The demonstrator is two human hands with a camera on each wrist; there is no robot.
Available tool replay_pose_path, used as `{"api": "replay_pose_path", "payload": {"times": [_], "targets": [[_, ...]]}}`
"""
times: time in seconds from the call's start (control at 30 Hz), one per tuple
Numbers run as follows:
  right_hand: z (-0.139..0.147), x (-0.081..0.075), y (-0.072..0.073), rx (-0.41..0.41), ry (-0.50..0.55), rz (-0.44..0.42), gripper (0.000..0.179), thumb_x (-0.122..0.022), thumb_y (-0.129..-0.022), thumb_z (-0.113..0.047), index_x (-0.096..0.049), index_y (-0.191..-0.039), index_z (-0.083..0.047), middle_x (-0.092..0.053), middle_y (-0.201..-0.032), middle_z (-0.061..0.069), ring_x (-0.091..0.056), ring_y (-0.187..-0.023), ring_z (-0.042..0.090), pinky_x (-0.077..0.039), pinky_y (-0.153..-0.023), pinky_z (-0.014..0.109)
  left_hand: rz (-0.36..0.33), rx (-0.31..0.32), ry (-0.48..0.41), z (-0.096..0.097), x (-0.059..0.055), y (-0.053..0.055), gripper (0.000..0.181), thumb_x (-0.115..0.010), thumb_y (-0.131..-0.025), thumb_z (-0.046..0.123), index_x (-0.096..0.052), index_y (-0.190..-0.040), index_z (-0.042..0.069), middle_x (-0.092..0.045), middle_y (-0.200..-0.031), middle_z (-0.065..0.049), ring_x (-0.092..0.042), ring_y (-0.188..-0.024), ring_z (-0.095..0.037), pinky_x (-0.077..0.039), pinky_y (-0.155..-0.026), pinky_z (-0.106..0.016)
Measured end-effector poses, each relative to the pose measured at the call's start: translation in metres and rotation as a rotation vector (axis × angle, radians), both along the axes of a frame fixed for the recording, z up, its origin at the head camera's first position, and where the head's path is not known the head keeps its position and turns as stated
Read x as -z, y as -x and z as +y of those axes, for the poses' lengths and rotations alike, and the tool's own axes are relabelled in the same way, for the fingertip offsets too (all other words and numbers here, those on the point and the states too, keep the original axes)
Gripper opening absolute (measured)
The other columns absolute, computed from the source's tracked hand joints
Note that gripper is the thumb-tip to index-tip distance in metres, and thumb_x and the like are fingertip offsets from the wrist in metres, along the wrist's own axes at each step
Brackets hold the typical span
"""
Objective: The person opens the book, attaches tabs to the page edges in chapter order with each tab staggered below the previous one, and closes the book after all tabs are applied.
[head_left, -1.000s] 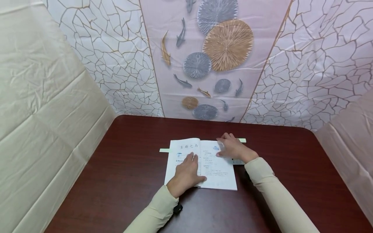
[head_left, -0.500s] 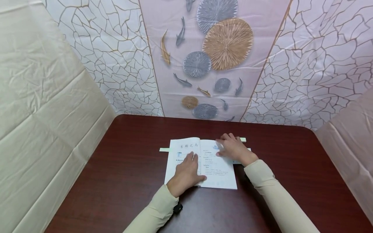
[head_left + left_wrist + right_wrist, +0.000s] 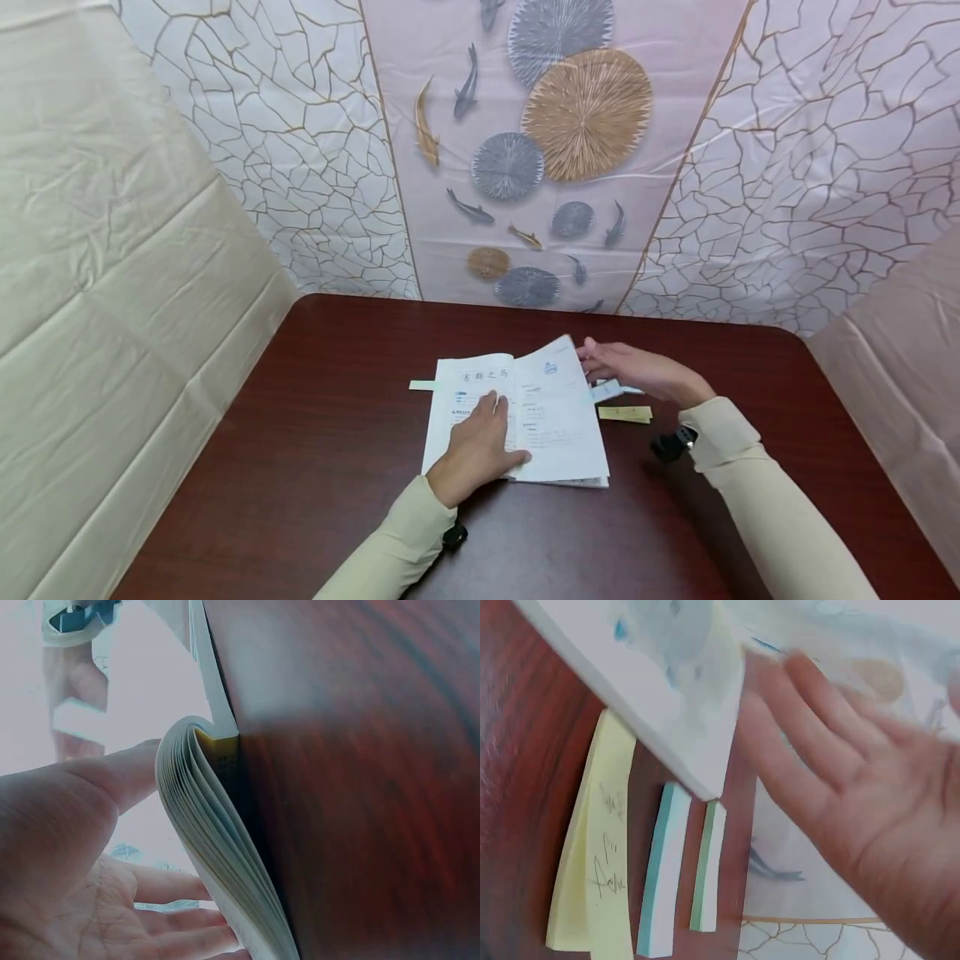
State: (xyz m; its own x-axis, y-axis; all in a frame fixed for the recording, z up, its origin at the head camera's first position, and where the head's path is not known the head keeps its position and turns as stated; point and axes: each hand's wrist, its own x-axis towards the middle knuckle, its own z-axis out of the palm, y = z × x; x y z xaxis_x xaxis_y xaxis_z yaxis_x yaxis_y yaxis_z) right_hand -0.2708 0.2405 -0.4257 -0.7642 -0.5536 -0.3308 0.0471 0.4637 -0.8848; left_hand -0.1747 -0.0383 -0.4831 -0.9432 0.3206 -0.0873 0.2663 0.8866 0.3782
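Note:
An open book [image 3: 555,442] with printed pages lies at the middle of the table. My left hand [image 3: 480,442] rests on it with fingers extended over the left page and the thumb spread across the fold. In the left wrist view, the thumb touches the curved paper near the spine [image 3: 221,746]. The right page's upper corner is raised. Beside its edge is my right hand [image 3: 637,371], fingers fairly straight, their tips at the page and partly hidden. A pale blue strip [image 3: 606,391] sticks out at that edge.
Right of the book lie a yellow sticky-note pad [image 3: 577,862] with handwriting, a blue-edged pad [image 3: 664,874] and a green-edged pad [image 3: 708,874]. A pale green tab [image 3: 422,385] juts from the book's left side. Patterned cloth [image 3: 525,208] hangs behind the table.
My right hand has moved right, from over the page to beside its edge. The right page's corner has risen, and the yellow pad has come into sight. The left hand stays put.

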Motion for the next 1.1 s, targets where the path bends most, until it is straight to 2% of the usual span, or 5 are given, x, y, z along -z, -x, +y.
{"api": "replay_pose_path", "payload": {"times": [0.23,0.53,0.7,0.93,1.1], "targets": [[-0.027,0.013,-0.032,-0.100,0.263,-0.199,0.090,-0.005,-0.108,-0.066,-0.002,-0.167,0.002,-0.016,-0.169,0.035,-0.023,-0.154,0.053,-0.028,-0.122,0.064,-0.013,0.000,-0.039,-0.006,0.003,-0.002,0.076,-0.067,-0.102,0.046,-0.046,-0.155,-0.004,-0.042,-0.163,-0.022,-0.044,-0.150,-0.032,-0.055,-0.098,-0.056],[-0.085,0.041,-0.064,0.074,0.008,0.319,0.059,-0.055,-0.112,-0.030,-0.037,-0.161,-0.003,-0.044,-0.160,0.026,-0.054,-0.138,0.045,-0.052,-0.105,0.054,-0.080,0.028,-0.269,-0.021,0.005,0.003,0.054,-0.043,-0.114,0.034,-0.050,-0.154,0.000,-0.039,-0.165,-0.023,-0.047,-0.147,-0.040,-0.048,-0.110,-0.057],[-0.100,0.045,-0.071,0.055,-0.059,0.349,0.065,-0.059,-0.110,-0.032,-0.034,-0.164,-0.007,-0.042,-0.160,0.023,-0.052,-0.138,0.041,-0.052,-0.104,0.052,-0.051,0.069,-0.404,-0.041,0.007,0.006,0.044,-0.045,-0.113,0.021,-0.056,-0.152,0.005,-0.051,-0.157,-0.017,-0.054,-0.140,-0.032,-0.049,-0.108,-0.050],[-0.113,0.046,-0.075,0.043,-0.067,0.425,0.056,-0.068,-0.105,-0.019,-0.049,-0.155,-0.002,-0.051,-0.150,0.020,-0.059,-0.128,0.034,-0.057,-0.097,0.043,0.072,0.233,-0.306,-0.070,0.009,-0.004,0.037,-0.064,-0.106,0.013,-0.067,-0.142,0.018,-0.056,-0.152,-0.005,-0.057,-0.132,-0.018,-0.054,-0.099,-0.038],[-0.124,0.046,-0.077,0.073,-0.142,0.476,0.045,-0.075,-0.098,-0.008,-0.063,-0.141,0.001,-0.057,-0.148,0.018,-0.063,-0.126,0.030,-0.057,-0.098,0.043,0.031,0.266,-0.319,-0.087,0.007,-0.002,0.044,-0.061,-0.107,0.014,-0.058,-0.151,0.019,-0.054,-0.154,-0.005,-0.056,-0.134,-0.017,-0.053,-0.100,-0.040]]}}
